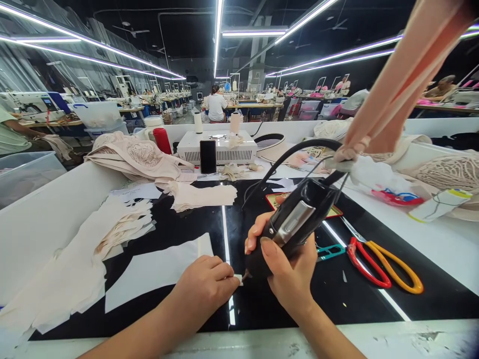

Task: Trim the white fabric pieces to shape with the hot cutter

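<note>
With my left hand [204,284] pinching the pale scrap [240,279], I should steady the black tool [294,223] my right hand [294,281] grips.

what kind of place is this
Likely a garment workshop: rows of sewing machines behind, cut fabric pieces on the table, and big scissors beside them.

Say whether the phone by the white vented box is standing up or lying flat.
Standing up: the phone is taller than wide, its dark face turned to the camera, in front of the white vented box.
</note>
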### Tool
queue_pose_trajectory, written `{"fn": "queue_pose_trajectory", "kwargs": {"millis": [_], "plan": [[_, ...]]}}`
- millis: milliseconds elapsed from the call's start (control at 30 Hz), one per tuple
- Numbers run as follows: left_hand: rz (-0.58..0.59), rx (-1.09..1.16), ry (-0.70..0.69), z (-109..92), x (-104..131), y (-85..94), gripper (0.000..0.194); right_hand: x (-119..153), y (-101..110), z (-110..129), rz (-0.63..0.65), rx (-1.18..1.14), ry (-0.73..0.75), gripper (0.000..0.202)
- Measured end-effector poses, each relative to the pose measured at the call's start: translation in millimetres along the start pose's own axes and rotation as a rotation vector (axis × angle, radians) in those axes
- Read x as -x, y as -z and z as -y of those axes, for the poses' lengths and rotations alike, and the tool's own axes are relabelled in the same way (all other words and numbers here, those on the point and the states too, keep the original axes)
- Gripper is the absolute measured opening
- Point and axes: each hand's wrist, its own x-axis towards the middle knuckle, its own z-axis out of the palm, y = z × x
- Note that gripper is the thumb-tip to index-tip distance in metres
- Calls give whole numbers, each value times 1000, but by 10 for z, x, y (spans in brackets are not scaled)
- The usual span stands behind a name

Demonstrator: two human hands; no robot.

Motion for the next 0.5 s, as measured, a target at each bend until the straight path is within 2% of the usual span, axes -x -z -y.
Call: {"fn": "queue_pose_trajectory", "kwargs": {"millis": [300, 500], "plan": [[-5, 17, -1, 6, -31, 10, 24, 15, -9, 8, 2, 44, -20, 26], [-2, 40, 17, 32, -4, 111, 26, 2, -17, 26, 0, 46, 5, 29]]}}
